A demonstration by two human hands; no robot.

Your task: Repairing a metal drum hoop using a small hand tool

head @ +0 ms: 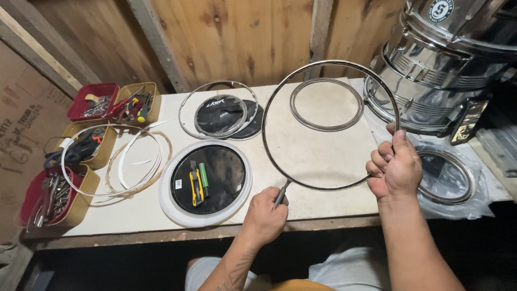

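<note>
My right hand (395, 167) grips the right side of a large shiny metal hoop (280, 91), holding it tilted up above the white tabletop (323, 156). At the hoop's lower edge, my left hand (265, 214) is closed around a small metal tool (280, 194) whose tip touches the rim. Through the raised hoop I see a smaller dark metal ring (327, 104) lying flat on the table.
A black drumhead (215, 167) in a white rim carries a yellow utility knife (196, 184) and a green marker (204, 178). Further hoops and a black head (221, 114) lie behind. Red and yellow bins of tools (86, 102) line the left edge. Chrome drum shells (441, 59) stand right.
</note>
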